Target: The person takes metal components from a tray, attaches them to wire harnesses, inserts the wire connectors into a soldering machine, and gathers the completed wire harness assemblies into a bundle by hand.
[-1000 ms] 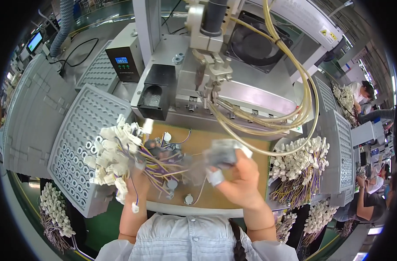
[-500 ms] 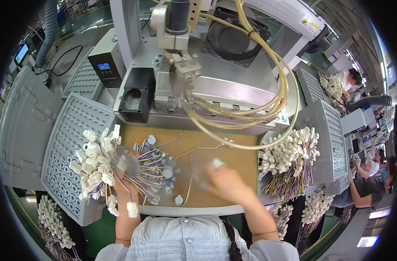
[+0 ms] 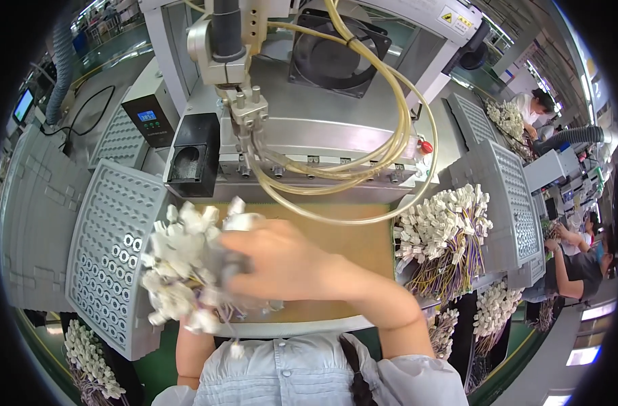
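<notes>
A bundle of wire leads with white plug connectors (image 3: 184,257) is over the left part of the tan work mat (image 3: 353,260). My left hand is mostly hidden behind this bundle and grips it from below; my left forearm (image 3: 195,352) rises from the lower edge. Across the mat from the right reaches my right hand (image 3: 278,260), smeared by motion, its fingers at the bundle's right side. Whether those fingers hold anything is unclear. Purple and yellow wires show beneath the connectors, and one white connector (image 3: 236,350) dangles low in front of my shirt.
Left of the mat a grey tray (image 3: 112,203) holds round metal parts in some hollows. A second heap of white-connector leads (image 3: 444,227) lies on the right. Behind stand a machine head with looped yellowish tubes (image 3: 390,162), a black box (image 3: 194,152) and a fan (image 3: 336,57). Co-workers sit far right.
My right hand has moved left from the middle of the mat to the bundle. The round parts at the wire ends, visible before, are now mostly covered. The whole view has shifted slightly.
</notes>
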`<control>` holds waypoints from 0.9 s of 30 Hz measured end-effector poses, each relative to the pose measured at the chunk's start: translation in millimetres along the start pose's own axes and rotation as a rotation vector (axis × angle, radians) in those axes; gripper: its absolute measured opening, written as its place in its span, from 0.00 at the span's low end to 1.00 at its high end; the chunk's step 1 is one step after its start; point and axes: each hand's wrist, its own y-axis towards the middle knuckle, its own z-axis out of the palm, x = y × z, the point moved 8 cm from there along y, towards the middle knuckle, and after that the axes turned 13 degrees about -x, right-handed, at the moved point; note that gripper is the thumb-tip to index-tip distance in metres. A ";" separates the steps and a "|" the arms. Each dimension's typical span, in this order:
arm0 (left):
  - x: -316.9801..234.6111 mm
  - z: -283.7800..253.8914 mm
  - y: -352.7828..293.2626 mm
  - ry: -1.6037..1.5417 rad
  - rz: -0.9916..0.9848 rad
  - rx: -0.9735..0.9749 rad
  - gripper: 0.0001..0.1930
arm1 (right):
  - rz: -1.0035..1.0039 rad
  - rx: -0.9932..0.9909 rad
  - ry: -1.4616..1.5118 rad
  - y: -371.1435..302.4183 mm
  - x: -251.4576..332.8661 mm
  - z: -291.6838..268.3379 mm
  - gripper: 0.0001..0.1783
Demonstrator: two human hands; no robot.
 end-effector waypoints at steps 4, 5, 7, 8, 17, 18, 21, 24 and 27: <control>-4.9 20.3 -12.7 0.301 -0.083 0.100 0.29 | 0.105 0.123 0.316 0.2 -14.0 -4.3 0.19; -10.9 29.1 -20.5 0.421 -0.080 0.153 0.32 | 0.095 -0.018 0.169 -9.9 -37.7 -8.0 0.20; -23.9 50.1 -36.4 0.143 -0.100 0.058 0.23 | 0.207 -0.106 -0.126 -42.1 -89.3 -11.2 0.19; -25.7 56.0 -35.2 0.166 -0.054 0.061 0.16 | 0.276 -0.093 -0.228 -60.6 -111.5 0.5 0.19; -44.7 63.0 -38.0 -0.077 -0.099 0.045 0.10 | 0.188 0.216 -0.508 -108.4 -130.6 41.5 0.19; -43.4 60.1 -40.5 -0.104 -0.149 0.065 0.10 | 0.253 0.235 -0.471 -105.9 -117.6 30.8 0.18; -36.7 47.0 -37.1 -0.072 -0.152 0.064 0.10 | 0.087 0.189 -0.521 -123.3 -91.7 31.5 0.19; -40.0 43.6 -35.0 0.029 -0.102 0.072 0.11 | 0.087 0.226 -0.523 -143.5 -104.1 29.8 0.22; -41.4 52.8 -39.0 0.054 -0.091 0.079 0.11 | 0.075 -0.038 -0.652 -132.4 -95.4 -11.3 0.22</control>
